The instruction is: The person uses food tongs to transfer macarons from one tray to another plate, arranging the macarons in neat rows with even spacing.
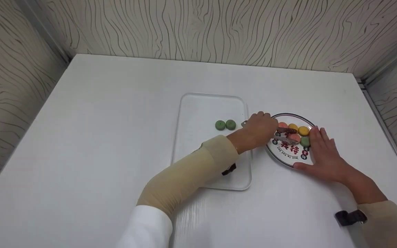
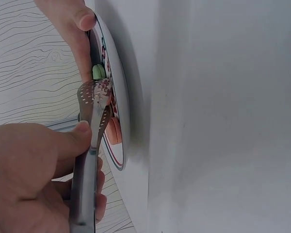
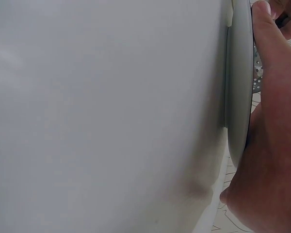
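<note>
My left hand (image 1: 258, 129) grips metal tongs (image 2: 85, 179) with perforated ends. Those ends reach over a round plate (image 1: 281, 160) with a dark rim and red lettering. They stand around a pink macaron (image 1: 294, 138); whether they squeeze it I cannot tell. Beside it on the plate lie another pink macaron (image 2: 113, 131), two yellow macarons (image 1: 303, 131) and a green macaron (image 1: 305, 141). My right hand (image 1: 326, 160) rests against the plate's right edge, fingers extended and thumb at the near rim. In the right wrist view the thumb (image 3: 266, 29) lies along the rim.
A white rectangular tray (image 1: 198, 103) lies left of the plate, partly under my left forearm. Two green macarons (image 1: 220, 125) sit on it side by side. The white table (image 1: 98, 137) ends at wood-patterned panels (image 1: 184, 31) behind and on both sides.
</note>
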Tool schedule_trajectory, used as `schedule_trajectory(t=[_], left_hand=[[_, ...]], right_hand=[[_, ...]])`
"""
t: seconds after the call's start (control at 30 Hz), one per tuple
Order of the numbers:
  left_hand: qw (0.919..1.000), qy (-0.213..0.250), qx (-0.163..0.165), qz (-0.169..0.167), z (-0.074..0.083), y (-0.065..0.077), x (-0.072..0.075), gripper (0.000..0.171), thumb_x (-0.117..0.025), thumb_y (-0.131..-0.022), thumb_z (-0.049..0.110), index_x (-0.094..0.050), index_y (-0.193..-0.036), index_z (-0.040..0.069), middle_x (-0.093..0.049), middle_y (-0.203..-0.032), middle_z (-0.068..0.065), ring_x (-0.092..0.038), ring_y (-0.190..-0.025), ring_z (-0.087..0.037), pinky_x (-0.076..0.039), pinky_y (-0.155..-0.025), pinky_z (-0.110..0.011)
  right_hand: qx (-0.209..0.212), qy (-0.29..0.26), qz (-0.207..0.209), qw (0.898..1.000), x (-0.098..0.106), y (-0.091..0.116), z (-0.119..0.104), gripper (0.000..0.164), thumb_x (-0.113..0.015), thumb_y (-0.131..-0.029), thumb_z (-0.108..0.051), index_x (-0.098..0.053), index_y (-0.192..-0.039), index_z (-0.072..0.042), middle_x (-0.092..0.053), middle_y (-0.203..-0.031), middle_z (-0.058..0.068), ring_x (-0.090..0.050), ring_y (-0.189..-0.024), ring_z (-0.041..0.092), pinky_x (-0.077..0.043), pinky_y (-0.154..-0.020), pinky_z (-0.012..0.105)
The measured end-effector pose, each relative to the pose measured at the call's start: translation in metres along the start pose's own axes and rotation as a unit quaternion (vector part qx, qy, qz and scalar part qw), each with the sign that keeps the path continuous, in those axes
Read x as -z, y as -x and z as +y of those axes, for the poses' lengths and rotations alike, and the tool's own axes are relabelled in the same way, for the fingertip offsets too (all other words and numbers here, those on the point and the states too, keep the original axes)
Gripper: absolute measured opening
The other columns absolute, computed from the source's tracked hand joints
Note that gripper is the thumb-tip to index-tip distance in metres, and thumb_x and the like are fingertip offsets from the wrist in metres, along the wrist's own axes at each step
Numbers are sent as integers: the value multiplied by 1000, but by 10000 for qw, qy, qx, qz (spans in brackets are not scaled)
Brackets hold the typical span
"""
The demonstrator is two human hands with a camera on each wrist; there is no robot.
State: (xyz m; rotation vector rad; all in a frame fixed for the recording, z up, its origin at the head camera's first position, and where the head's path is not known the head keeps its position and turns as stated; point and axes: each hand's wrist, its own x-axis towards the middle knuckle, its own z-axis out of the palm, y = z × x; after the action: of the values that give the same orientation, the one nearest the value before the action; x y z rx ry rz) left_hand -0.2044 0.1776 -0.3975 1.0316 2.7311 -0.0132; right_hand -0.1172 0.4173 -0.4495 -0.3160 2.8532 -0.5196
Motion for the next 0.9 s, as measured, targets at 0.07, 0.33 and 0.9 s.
schedule_trajectory(t=[0.07,0.33,0.9], left_hand=[[10000,-35,3,-9,0,0,0,37,-59,-105,30,-60,-140,17,-63,-130,1,-55,-117,-15,-43,-105,-27],[9999,-135,0,22,1,2,1,38,-61,-104,31,-60,-140,17,-63,-130,1,-55,-118,-15,-44,-105,-27],[9999,-105,-26,81,0,1,-1,39,-59,-104,35,-60,-139,16,-60,-131,0,-53,-119,-15,-43,-105,-29]], right_hand=[[-15,-16,-13,10000,0,0,0,128,-73,-89,-55,15,-155,10,13,-162,35,22,-149,46,12,-115,68],[-58,-13,-60,10000,0,0,0,128,-72,-89,-56,16,-155,9,13,-162,34,24,-149,45,12,-115,68],[42,-29,89,9999,0,-1,0,128,-74,-87,-54,14,-155,10,10,-163,35,19,-150,48,9,-114,71]])
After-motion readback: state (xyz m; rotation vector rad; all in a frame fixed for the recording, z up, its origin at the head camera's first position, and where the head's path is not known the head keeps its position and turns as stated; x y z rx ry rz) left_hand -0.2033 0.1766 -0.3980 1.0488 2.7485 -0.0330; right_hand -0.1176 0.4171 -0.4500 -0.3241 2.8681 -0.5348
